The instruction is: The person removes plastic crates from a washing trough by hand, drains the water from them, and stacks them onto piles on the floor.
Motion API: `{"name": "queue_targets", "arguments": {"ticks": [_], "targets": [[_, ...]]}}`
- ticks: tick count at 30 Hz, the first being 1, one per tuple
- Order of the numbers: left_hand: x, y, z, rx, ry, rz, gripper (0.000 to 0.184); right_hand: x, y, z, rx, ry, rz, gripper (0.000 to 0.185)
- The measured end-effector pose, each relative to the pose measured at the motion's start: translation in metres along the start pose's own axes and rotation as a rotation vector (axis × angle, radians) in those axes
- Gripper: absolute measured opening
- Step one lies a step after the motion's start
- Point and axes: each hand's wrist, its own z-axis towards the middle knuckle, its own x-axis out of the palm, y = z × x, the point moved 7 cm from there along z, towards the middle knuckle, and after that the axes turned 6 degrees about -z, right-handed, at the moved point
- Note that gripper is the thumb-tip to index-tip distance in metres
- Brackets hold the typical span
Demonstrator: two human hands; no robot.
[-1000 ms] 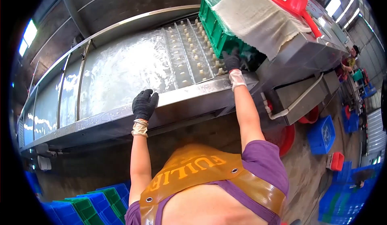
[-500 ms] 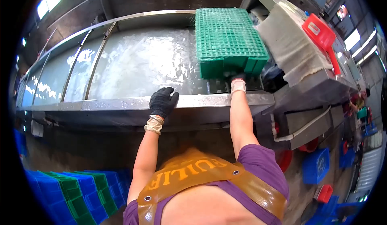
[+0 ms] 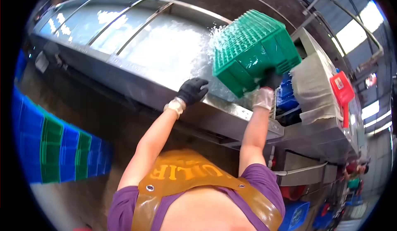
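The single view looks forward and steeply down from the wearer's head, at arm's reach.

left hand [image 3: 192, 91] loosely curled | right hand [image 3: 271, 80] gripping, blurred | both forearms [image 3: 154, 134] [image 3: 254, 125] extended

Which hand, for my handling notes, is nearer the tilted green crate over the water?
Right. The right hand is against the green crate; the left hand is at the near tank rim, left of the crate and apart from it.

Glare whitens the water [image 3: 161, 51]; edges curve darkly.
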Motion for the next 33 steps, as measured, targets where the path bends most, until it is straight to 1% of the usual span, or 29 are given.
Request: {"name": "queue_targets", "arguments": {"ticks": [1, 3, 5, 6, 7, 9, 10, 11, 12, 13, 15, 16, 17, 18, 19, 20, 21, 22, 23, 25, 26, 27, 29, 30, 31, 32, 33], "targets": [[-0.005, 0.005, -0.002, -0.020, -0.041, -0.134, 0.030, 0.009, 0.023, -0.007, -0.176, -0.262, -0.724, 0.047], [-0.030, 0.012, -0.013, -0.060, -0.283, -0.295, 0.047, 0.082, 0.045, -0.039, -0.150, -0.174, -1.004, 0.029], [-0.066, 0.007, -0.034, -0.053, -0.529, -0.232, 0.057, 0.128, 0.045, -0.060, -0.227, -0.058, -1.124, 0.031], [-0.084, 0.000, -0.042, -0.075, -0.552, -0.222, 0.066, 0.144, 0.046, -0.061, -0.233, 0.018, -1.126, 0.033], [-0.102, -0.014, -0.050, -0.039, -0.568, -0.149, 0.070, 0.154, 0.041, -0.069, -0.221, 0.034, -1.116, 0.033], [-0.148, -0.054, -0.056, 0.033, -0.638, -0.144, 0.076, 0.193, 0.032, -0.087, -0.216, 0.241, -0.983, 0.034], [-0.184, -0.090, -0.059, 0.124, -0.656, -0.002, 0.080, 0.238, 0.035, -0.130, -0.467, 0.286, -1.252, 0.032], [-0.207, -0.122, -0.057, 0.216, -0.647, 0.131, 0.084, 0.239, 0.026, -0.144, -0.689, 0.277, -1.302, 0.032], [-0.220, -0.141, -0.059, 0.290, -0.613, 0.233, 0.090, 0.263, 0.025, -0.174, -0.823, 0.343, -1.397, 0.032], [-0.226, -0.150, -0.061, 0.274, -0.551, 0.251, 0.095, 0.285, 0.024, -0.209, -0.959, 0.405, -1.488, 0.032], [-0.228, -0.142, -0.078, 0.223, -0.544, 0.365, 0.098, 0.292, 0.003, -0.249, -0.948, 0.468, -1.553, 0.032], [-0.223, -0.124, -0.091, 0.144, -0.517, 0.274, 0.100, 0.300, -0.003, -0.267, -0.954, 0.599, -1.474, 0.032], [-0.213, -0.112, -0.112, 0.137, -0.515, 0.295, 0.100, 0.307, -0.008, -0.283, -0.959, 0.724, -1.390, 0.032], [-0.206, -0.092, -0.137, 0.017, -0.557, 0.223, 0.097, 0.308, -0.018, -0.294, -0.929, 0.802, -1.353, 0.033], [-0.207, -0.078, -0.156, -0.102, -0.598, 0.152, 0.093, 0.310, -0.020, -0.302, -0.920, 0.794, -1.333, 0.033], [-0.210, -0.079, -0.165, -0.106, -0.598, 0.170, 0.093, 0.311, -0.028, -0.312, -0.886, 0.898, -1.370, 0.034], [-0.213, -0.086, -0.171, -0.055, -0.615, 0.273, 0.090, 0.312, -0.034, -0.322, -0.854, 1.006, -1.405, 0.035], [-0.216, -0.092, -0.176, -0.002, -0.629, 0.373, 0.087, 0.310, -0.030, -0.327, -0.853, 1.006, -1.391, 0.035], [-0.220, -0.096, -0.178, -0.007, -0.638, 0.383, 0.087, 0.304, -0.019, -0.325, -0.844, 0.920, -1.431, 0.045], [-0.236, -0.094, -0.176, -0.106, -0.648, 0.247, 0.086, 0.291, 0.005, -0.315, -0.844, 0.754, -1.478, 0.069], [-0.243, -0.083, -0.177, -0.010, -0.703, 0.236, 0.094, 0.256, 0.011, -0.300, -0.678, 0.553, -1.472, 0.078], [-0.255, -0.090, -0.176, 0.000, -0.744, 0.277, 0.094, 0.210, 0.006, -0.292, -0.507, 0.367, -1.440, 0.089], [-0.271, -0.106, -0.164, 0.014, -0.637, 0.236, 0.096, 0.153, -0.031, -0.294, -0.155, 0.390, -1.140, 0.090], [-0.280, -0.126, -0.160, 0.059, -0.622, 0.330, 0.096, 0.099, -0.081, -0.298, 0.062, 0.498, -1.002, 0.087], [-0.287, -0.146, -0.156, 0.092, -0.598, 0.420, 0.097, 0.103, -0.110, -0.306, 0.169, 0.582, -0.912, 0.086], [-0.295, -0.162, -0.150, 0.127, -0.565, 0.435, 0.097, 0.107, -0.138, -0.314, 0.283, 0.655, -0.826, 0.085], [-0.303, -0.179, -0.144, 0.162, -0.525, 0.443, 0.096, 0.139, -0.123, -0.328, 0.367, 0.449, -0.646, 0.079]]}}
